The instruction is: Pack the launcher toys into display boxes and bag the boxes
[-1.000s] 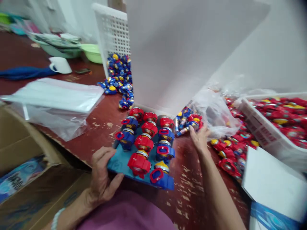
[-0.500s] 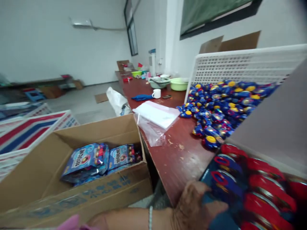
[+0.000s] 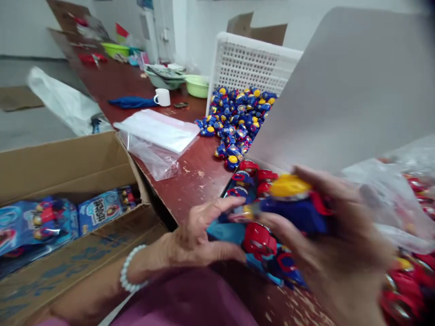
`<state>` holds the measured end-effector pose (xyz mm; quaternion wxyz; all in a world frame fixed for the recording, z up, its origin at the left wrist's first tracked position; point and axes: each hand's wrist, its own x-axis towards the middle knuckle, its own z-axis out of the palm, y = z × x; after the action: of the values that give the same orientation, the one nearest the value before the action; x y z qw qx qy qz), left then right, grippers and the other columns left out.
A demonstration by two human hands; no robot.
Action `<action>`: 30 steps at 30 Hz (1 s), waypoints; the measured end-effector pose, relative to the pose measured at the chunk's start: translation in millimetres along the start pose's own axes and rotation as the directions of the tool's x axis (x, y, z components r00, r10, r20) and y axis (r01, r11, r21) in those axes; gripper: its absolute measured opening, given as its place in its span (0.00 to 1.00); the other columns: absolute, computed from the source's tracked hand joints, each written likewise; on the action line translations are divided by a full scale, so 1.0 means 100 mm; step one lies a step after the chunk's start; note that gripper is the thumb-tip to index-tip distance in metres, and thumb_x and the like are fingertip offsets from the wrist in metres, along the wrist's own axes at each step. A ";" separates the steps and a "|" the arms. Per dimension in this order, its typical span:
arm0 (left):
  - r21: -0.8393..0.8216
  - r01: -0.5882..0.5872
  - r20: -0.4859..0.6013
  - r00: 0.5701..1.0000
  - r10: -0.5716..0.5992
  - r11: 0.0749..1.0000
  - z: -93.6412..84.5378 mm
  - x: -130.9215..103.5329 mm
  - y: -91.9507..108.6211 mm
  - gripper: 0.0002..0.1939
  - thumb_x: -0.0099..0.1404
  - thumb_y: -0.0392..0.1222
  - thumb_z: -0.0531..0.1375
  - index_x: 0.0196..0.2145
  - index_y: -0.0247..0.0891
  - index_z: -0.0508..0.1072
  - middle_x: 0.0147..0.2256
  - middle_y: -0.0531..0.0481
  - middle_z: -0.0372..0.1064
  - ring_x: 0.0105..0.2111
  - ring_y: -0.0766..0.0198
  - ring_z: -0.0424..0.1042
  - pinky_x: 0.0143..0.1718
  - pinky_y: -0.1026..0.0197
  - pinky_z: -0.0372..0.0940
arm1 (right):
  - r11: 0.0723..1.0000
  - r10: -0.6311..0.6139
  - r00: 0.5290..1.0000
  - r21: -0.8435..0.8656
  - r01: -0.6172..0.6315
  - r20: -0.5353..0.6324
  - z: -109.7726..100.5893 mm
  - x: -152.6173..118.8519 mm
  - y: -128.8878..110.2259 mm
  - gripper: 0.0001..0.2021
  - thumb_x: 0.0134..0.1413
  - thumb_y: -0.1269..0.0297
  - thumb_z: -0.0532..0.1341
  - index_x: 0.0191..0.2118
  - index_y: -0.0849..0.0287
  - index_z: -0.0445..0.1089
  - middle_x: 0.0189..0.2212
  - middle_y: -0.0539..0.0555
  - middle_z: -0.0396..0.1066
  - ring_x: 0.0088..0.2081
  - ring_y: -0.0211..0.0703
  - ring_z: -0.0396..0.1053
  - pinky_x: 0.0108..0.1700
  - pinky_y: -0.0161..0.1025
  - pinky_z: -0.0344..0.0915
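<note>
My right hand (image 3: 343, 231), blurred by motion, grips a blue toy with a yellow top (image 3: 292, 203), fingers above and thumb below it. To its left is my left hand (image 3: 200, 235), with thumb and index finger spread apart. A small piece with a yellow and silvery end (image 3: 243, 213) shows by the left index fingertip; I cannot tell whether they touch. Below both hands, a red toy (image 3: 260, 240) and a blue and red toy (image 3: 288, 265) lie on light blue packaging (image 3: 224, 233). More red toys (image 3: 267, 176) lie just behind.
A cardboard box (image 3: 61, 156) with blue toy packs (image 3: 98, 213) stands left of the red-brown table (image 3: 193, 174). Small blue and yellow toys (image 3: 238, 117) spill from a white basket (image 3: 254, 56). A grey panel (image 3: 340, 90) rises behind my right hand. Plastic sleeves (image 3: 159, 131) lie mid-table.
The view has swung right. My left hand has come away from the dark blue toys with its fingers spread. My right hand has come into view, holding the blue and yellow toy.
</note>
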<state>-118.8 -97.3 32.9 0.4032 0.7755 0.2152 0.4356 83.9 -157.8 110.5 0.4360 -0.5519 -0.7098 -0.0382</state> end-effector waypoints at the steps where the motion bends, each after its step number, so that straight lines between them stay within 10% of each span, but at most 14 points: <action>1: -0.011 0.007 -0.015 1.000 -0.008 1.000 -0.04 0.04 0.02 0.29 0.59 0.49 0.65 0.56 0.37 0.66 0.47 0.42 0.73 0.44 0.57 0.73 0.48 0.57 0.68 | 1.000 -0.003 1.000 0.021 0.003 -0.024 0.06 0.05 -0.08 0.30 0.53 0.54 0.66 0.60 0.49 0.60 0.53 0.59 0.64 0.54 0.57 0.64 0.57 0.57 0.63; 8: -0.222 0.346 0.136 0.937 -0.322 0.912 -0.17 0.09 -0.13 0.19 0.65 0.46 0.59 0.51 0.35 0.73 0.42 0.45 0.74 0.39 0.59 0.73 0.40 0.59 0.70 | 0.988 -0.129 0.883 0.139 0.073 0.452 0.14 0.29 -0.01 0.29 0.62 0.62 0.58 0.66 0.50 0.49 0.62 0.54 0.57 0.62 0.51 0.57 0.61 0.50 0.60; 14: 0.103 0.043 0.027 0.999 -0.046 0.994 -0.10 -0.09 -0.38 0.17 0.69 0.43 0.54 0.53 0.40 0.69 0.51 0.42 0.65 0.53 0.58 0.64 0.56 0.52 0.61 | 0.969 -0.158 0.840 -0.084 0.234 0.520 0.24 0.13 -0.12 0.21 0.61 0.67 0.59 0.59 0.59 0.63 0.51 0.63 0.67 0.50 0.55 0.67 0.48 0.53 0.71; 30: 0.163 0.088 0.069 0.993 -0.101 0.983 0.06 -0.33 -0.60 0.19 0.72 0.40 0.46 0.57 0.37 0.64 0.56 0.42 0.62 0.58 0.61 0.60 0.61 0.52 0.57 | 0.851 -0.116 0.715 -0.302 0.429 0.689 0.34 0.02 -0.28 0.25 0.55 0.72 0.60 0.58 0.54 0.60 0.49 0.62 0.64 0.45 0.57 0.62 0.43 0.55 0.69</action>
<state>-130.3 -87.6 -34.4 0.3678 0.8104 0.2703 0.3672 41.4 -149.2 102.8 0.0152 -0.4998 -0.8631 -0.0708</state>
